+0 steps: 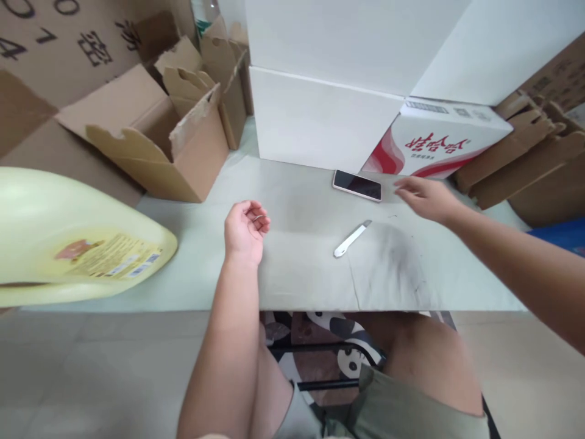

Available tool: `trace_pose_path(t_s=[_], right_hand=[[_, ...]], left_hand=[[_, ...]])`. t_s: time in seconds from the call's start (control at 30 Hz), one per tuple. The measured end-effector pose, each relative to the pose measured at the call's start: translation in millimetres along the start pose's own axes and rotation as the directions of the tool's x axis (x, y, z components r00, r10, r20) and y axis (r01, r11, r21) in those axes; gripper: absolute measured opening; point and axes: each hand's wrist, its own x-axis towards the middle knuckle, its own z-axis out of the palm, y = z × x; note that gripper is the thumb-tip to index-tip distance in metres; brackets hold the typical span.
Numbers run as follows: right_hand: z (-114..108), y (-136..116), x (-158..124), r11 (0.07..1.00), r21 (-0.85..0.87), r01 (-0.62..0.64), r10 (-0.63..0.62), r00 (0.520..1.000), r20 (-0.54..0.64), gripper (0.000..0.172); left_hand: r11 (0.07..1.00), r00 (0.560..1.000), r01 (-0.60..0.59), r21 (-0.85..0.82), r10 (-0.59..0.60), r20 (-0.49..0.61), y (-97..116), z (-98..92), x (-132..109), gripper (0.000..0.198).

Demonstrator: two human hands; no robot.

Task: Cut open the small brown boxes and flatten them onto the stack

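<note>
Left hand (247,228) hangs above or rests over the tabletop (292,274), palm turned to the right, its fingers loosely curled and slack with nothing in them; whether it touches the cloth cannot be told. Rightward from it, across a stretch of bare pale cloth, lie the phone (357,185), farther from the person, and the utility knife (351,240), nearer the front edge.

The phone's long axis runs mostly left to right, its right end swung slightly toward the person. It lies flat with a dark, unlit face up and a thin pale pinkish rim, close to the foot of the white boxes (320,122); a touch there is hard to judge.

The knife lies slantwise, its rounded white handle end toward the person and the left, its greyish tip away and to the right, toward the other hand. It is slim, with a mostly white body.

Right hand (423,198) comes in from the right, fingers pointing left and nearly together, thumb a little off them, no object visible between. Its fingertips are just beside the phone's right end, apart from it. Of the two hands, this one looks nearer to both phone and knife, the knife lying leftward and toward the person from it.
</note>
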Motion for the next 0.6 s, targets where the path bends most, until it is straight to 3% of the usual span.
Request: trace_pose_path(t_s=[0.07,0.17,0.27,0.33,0.4,0.47,0.53,0.6], right_hand=[[50,-50,0,0.992,0.002,0.125,-0.124,0.983,0.134,0.03],[124,-136,-7,0.885,0.095,0.456,-0.458,0.813,0.359,0.052],[181,-222,-17,0.761,0.184,0.623,-0.637,0.659,0.4,0.07],[206,-268,-22,0.719,0.194,0.668,-0.679,0.615,0.401,0.077],[220,-298,-22,0.706,0.16,0.689,-0.681,0.601,0.417,0.077],[227,-311,-19,0.719,0.088,0.69,-0.652,0.624,0.431,0.068],[228,-305,-15,0.743,0.036,0.668,-0.623,0.671,0.402,0.055],[220,-284,-11,0.768,0.075,0.636,-0.622,0.715,0.32,0.041]], left_hand=[[0.999,0.999,-0.033,0.003,0.033,-0.01,3,-4.0,-1,0.012],[0.999,0.999,-0.035,-0.015,0.034,-0.031,10,-8.2,-4,0.011],[0.998,0.998,-0.047,-0.05,0.045,-0.044,17,-11.9,-3,0.011],[0.995,0.996,-0.072,-0.068,0.069,-0.049,21,-14.9,0,0.012],[0.991,0.994,-0.104,-0.079,0.1,-0.048,23,-18.3,4,0.014],[0.988,0.991,-0.134,-0.077,0.131,-0.038,24,-22.1,8,0.013],[0.983,0.984,-0.173,-0.055,0.171,-0.048,23,-25.6,9,0.013],[0.954,0.949,-0.299,-0.001,0.297,-0.105,22,-28.2,8,0.015]])
